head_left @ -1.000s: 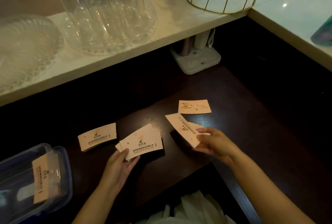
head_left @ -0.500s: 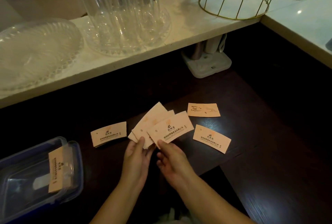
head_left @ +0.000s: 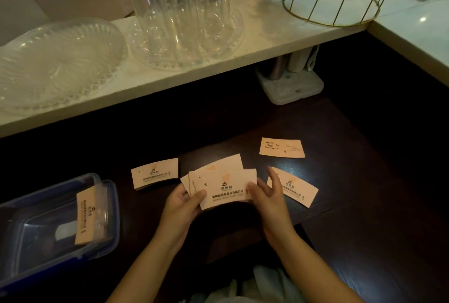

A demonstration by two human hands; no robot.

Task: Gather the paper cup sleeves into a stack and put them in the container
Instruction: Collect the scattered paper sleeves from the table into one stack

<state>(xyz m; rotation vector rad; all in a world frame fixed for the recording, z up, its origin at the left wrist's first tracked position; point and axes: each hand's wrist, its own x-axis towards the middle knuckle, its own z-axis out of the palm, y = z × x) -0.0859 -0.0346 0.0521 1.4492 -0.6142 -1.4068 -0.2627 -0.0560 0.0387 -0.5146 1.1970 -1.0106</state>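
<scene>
hands first, nearest the camera: the left hand grips the left edge of a fanned bunch of sleeves, thumb on top, and the right hand presses its fingers against the bunch's right edge, the thumb raised free. the bunch is held by both hands just above the dark table, its layers skewed, not yet squared.

to the left, the clear container with a blue rim sits at the table's near corner, with one sleeve showing at it; whether that one lies inside or on a lid i cannot tell.

just beyond the hands, three loose sleeves lie flat: one right beside the right hand, partly under its fingers, one just left of the bunch, and a far sleeve further back on the right.

further off, a pale counter carries glass dishes.

judging by this, the gathering step is midway. the next move likely calls for tapping the bunch even, then freeing the right hand to slide up the nearest loose sleeve while the left keeps its pinch.
</scene>
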